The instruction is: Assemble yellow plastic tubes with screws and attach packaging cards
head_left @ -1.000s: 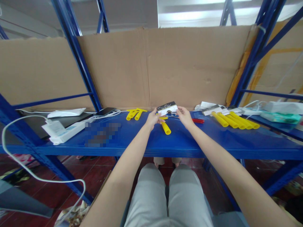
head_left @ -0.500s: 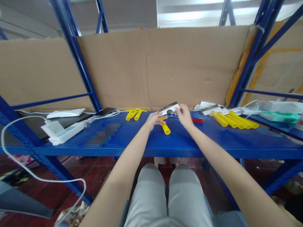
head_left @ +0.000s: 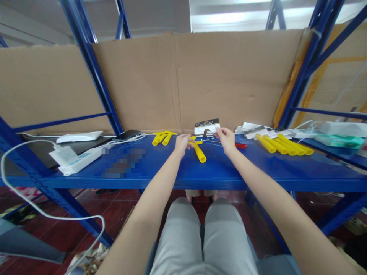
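Flat card point(head_left: 207, 126), black above white

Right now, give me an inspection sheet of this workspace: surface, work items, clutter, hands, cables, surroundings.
Surface: blue painted metal shelf.
Work items: black-and-white printed card, held up; yellow T-shaped hollow piece, lying nearer the front edge; red-handled tool to the right.
Clutter: three yellow T-shaped pieces, left; row of yellow tubes, right; white power strip; pixelated patch, unidentifiable.
Hands: right hand pinches the card's right edge; left hand beside the T-shaped hollow piece, contact unclear.
Cables: white cable looping below shelf height, far left.
Surroundings: brown cardboard panel behind; blue metal uprights; dark red tiled floor.
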`<state>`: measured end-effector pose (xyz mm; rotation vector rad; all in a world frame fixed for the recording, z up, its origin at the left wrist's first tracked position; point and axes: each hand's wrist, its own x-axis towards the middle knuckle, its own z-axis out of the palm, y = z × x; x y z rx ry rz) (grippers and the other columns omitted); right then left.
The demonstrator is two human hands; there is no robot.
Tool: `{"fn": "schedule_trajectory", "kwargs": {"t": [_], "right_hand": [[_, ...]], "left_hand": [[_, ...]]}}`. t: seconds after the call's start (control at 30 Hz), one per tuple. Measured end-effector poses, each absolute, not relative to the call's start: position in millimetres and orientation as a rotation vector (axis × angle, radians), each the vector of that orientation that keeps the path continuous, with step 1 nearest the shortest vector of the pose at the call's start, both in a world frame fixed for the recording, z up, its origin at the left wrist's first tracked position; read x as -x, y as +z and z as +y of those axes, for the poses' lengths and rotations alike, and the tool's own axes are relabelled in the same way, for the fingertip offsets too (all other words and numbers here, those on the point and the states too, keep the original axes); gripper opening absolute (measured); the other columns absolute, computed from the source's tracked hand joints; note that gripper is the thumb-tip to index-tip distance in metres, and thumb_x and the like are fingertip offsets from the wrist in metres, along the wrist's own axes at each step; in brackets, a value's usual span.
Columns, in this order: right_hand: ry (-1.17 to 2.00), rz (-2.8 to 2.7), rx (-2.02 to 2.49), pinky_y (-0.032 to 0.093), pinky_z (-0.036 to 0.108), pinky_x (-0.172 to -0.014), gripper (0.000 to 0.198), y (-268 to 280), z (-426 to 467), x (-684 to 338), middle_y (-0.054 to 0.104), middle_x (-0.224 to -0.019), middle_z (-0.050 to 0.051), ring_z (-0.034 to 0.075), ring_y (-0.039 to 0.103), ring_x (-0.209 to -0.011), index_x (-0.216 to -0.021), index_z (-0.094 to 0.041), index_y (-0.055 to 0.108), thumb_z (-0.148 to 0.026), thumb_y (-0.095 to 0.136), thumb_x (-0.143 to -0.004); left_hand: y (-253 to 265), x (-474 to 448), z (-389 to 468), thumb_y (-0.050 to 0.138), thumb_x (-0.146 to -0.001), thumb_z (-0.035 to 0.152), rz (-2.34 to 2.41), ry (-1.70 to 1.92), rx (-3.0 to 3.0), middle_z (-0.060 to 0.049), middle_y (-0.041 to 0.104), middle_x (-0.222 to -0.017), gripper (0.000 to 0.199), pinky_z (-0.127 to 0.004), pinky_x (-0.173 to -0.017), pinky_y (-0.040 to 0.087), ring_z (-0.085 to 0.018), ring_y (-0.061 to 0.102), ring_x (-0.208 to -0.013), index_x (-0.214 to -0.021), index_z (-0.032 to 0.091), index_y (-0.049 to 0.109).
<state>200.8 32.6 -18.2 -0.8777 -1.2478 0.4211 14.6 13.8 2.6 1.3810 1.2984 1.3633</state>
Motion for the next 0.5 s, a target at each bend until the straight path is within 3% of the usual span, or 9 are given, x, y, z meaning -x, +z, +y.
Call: {"fn": "schedule_trajectory", "kwargs": {"t": [0.17,0.27,0.37,0.5], "right_hand": [[0.476,-1.191,0.872,0.049,0.03,-0.063,0.043,-17,31,-201,0.064,-0.067,0.001,0.017,0.061,-0.068,-0.072,-0.019,0.063,-0.062,0.062,-0.07],[0.482,-1.182,0.87,0.049,0.03,-0.063,0.042,-16,30,-200,0.064,-0.066,0.001,0.017,0.061,-0.067,-0.072,-0.019,0.063,-0.061,0.063,-0.07],[0.485,-1.176,0.868,0.049,0.029,-0.063,0.042,-16,30,-200,0.063,-0.065,0.0,0.016,0.06,-0.065,-0.071,-0.019,0.064,-0.061,0.063,-0.069],[0.475,-1.174,0.874,0.048,0.029,-0.061,0.042,-17,33,-201,0.063,-0.065,0.0,0.015,0.058,-0.063,-0.071,-0.019,0.064,-0.061,0.064,-0.068]], "left_hand": [[-6,-14,13,0.06,-0.079,0.04,1.728,1.123,-2.02,-0.011,0.071,-0.073,0.029,-0.03,-0.067,0.049,-0.027,0.069,-0.081,-0.06,0.019,0.06],[-9,-15,11,0.062,-0.073,0.056,1.729,0.833,-2.206,-0.013,0.07,-0.073,0.042,-0.035,-0.077,0.049,-0.034,0.067,-0.09,-0.05,0.02,0.057],[-10,-17,10,0.062,-0.068,0.065,1.709,0.747,-2.215,-0.012,0.07,-0.072,0.046,-0.037,-0.08,0.049,-0.035,0.067,-0.091,-0.053,0.02,0.062],[-7,-19,8,0.058,-0.07,0.062,1.769,0.58,-2.236,-0.015,0.072,-0.093,0.048,-0.036,-0.083,0.049,-0.035,0.065,-0.101,-0.076,0.017,0.073]]}}
